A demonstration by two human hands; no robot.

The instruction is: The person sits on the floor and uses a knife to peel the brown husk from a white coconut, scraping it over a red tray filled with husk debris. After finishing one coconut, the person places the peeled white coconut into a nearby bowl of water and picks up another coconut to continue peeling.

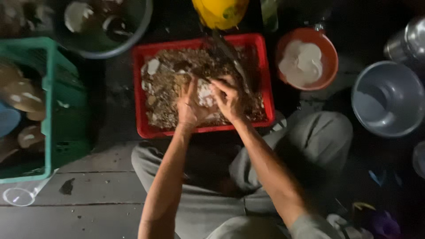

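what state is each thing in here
left hand: grip closed on white piece
right hand: grip closed on white piece
white piece: held over tray
red tray: full of brown scraps
orange bowl: holds white pieces
grey bowl: looks empty
green crate: holds brown shells

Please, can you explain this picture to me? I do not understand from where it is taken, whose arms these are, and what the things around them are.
The single picture comes from a camera worn on a person's head, looking down. The person sits on the floor, knees in grey trousers. There is no machine, only two bare hands. The left hand and the right hand together hold a white piece, probably coconut, over a red tray full of brown scraps. A metal blade reaches over the tray from a yellow object. To the right stand an orange bowl with white pieces and a grey bowl. To the left is a green crate holding brown round things.
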